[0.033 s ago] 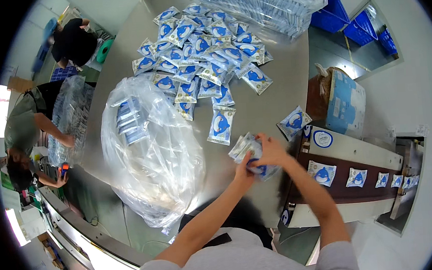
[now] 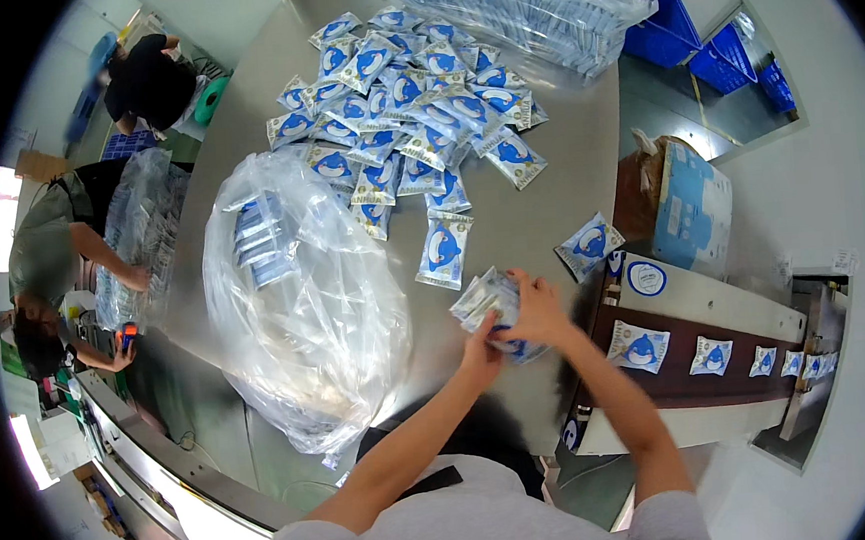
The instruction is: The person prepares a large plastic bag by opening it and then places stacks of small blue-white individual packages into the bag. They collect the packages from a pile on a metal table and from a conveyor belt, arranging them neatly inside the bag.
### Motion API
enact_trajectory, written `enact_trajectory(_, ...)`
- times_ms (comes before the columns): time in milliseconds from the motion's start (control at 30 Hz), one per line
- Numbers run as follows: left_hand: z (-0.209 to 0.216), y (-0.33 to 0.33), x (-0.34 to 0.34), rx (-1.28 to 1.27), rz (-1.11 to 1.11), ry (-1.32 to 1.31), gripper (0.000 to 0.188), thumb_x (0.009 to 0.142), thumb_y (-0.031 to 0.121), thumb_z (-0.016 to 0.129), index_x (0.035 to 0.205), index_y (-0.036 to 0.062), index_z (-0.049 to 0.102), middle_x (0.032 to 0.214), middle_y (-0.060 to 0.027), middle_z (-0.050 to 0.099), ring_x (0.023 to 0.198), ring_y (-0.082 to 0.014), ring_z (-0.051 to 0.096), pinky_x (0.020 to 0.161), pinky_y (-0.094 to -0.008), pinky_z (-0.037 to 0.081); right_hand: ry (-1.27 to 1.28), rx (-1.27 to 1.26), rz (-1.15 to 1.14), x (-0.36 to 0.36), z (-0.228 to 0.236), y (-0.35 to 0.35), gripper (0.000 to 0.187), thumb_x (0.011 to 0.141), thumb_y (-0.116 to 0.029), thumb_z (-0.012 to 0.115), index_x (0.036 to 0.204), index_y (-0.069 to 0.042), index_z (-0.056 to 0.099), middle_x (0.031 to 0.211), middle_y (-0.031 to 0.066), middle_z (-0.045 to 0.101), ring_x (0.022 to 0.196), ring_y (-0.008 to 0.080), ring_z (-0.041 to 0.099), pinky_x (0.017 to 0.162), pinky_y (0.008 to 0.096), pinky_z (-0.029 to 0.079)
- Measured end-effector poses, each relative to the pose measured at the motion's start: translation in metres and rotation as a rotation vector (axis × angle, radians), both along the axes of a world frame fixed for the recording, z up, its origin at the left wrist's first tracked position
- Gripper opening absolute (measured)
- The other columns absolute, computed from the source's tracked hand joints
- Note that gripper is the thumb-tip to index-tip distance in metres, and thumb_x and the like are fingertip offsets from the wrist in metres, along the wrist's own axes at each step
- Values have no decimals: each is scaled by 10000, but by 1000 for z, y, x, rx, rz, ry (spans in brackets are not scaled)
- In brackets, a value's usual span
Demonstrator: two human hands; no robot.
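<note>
A small stack of white-and-blue packets point(image 2: 490, 296) is held between my two hands over the metal table. My left hand point(image 2: 482, 352) closes on its near side, while my right hand point(image 2: 539, 313) wraps round its right side. How many packets are in the stack cannot be made out. Just beyond it one packet point(image 2: 444, 250) lies flat, at the near edge of a loose heap of similar packets point(image 2: 411, 111). Another single packet point(image 2: 589, 246) rests to the right, by the conveyor's end. Left of my hands lies a large clear plastic bag point(image 2: 326, 328) with a few packets in a row inside.
A brown conveyor belt point(image 2: 686, 381) at the right carries several spaced packets. A filled clear bag point(image 2: 525, 13) lies at the table's far side. Blue crates point(image 2: 722, 57) and a blue-and-white carton point(image 2: 694, 210) stand beyond the right edge. Two people work at the left, one beside another filled bag point(image 2: 140, 240).
My hands and the stack have shifted slightly left. The packets on the belt have moved a little toward the table.
</note>
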State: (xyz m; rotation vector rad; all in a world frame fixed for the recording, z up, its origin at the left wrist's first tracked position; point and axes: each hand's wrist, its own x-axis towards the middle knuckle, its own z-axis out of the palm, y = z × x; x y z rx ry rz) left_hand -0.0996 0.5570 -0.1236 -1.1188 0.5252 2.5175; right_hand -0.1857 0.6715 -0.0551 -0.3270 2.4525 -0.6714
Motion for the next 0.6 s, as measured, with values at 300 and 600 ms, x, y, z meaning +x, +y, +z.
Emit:
enact_trajectory(300, 63, -190, 92, -1111, -717, 393, 254, 839, 145, 641, 1055, 27, 579, 939, -84, 650, 743, -180, 629, 632, -329, 505, 411, 242, -39, 101, -37, -80, 936, 524, -357, 811, 1278, -22, 369, 1197, 174, 497, 1105, 336, 459, 962, 479, 329)
enact_trajectory(600, 16, -439, -31, -2647, -951, 244, 751, 693, 130, 682, 1369, 94, 358, 1414, -186, 314, 1341, -367, 257, 1078, -521, 239, 217, -157, -324, 58, 44, -131, 833, 535, -286, 828, 1197, 5, 414, 1107, 198, 543, 1030, 350, 542, 876, 441, 442)
